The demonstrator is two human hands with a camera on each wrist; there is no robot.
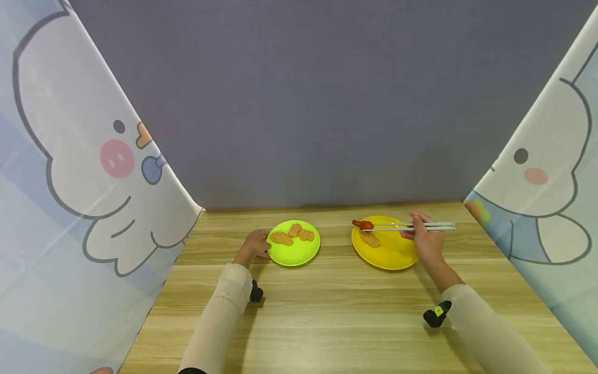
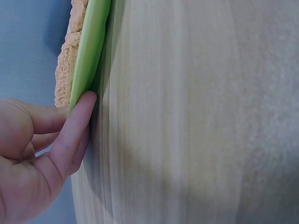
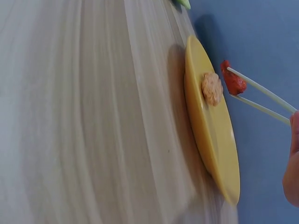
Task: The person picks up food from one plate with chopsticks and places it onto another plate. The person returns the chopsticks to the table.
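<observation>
A small red, glossy, lumpy piece of food (image 1: 362,224) is pinched between the tips of a pair of thin, pale, straight chopsticks (image 1: 411,226), raised above the far left rim of a round, shallow, smooth yellow plate (image 1: 394,257). In the right wrist view the red piece (image 3: 232,81) hangs clear of the plate's surface, just beyond a rough, breaded, orange-brown nugget (image 3: 212,88) that lies flat on the plate. The right hand (image 1: 427,241) has its fingers curled round the chopsticks near their far end, so the grip sits well apart from the red piece, a chopstick's length to its right, over the right side of the yellow plate.

To the left, apart from the yellow plate with a strip of bare wood between them, lies a round, shallow lime-green plate (image 1: 299,254) bearing three crumbed, orange-brown nuggets (image 1: 293,234) close together in its far half. The left hand (image 1: 254,245) rests at this plate's left rim; the left wrist view shows the thumb (image 2: 74,130) pressed against the thin green edge and the other fingers curled behind it, so its grip is closed lightly on the rim.

Both plates sit on a light, streaky wood-grain tabletop (image 1: 336,311), with broad open wood in front of them toward the person. A plain grey-blue backdrop (image 1: 327,104) stands close behind the plates, and cartoon-printed cloth panels (image 1: 70,182) close in the left and right sides. Cream knit sleeves (image 1: 219,317) cover both forearms.
</observation>
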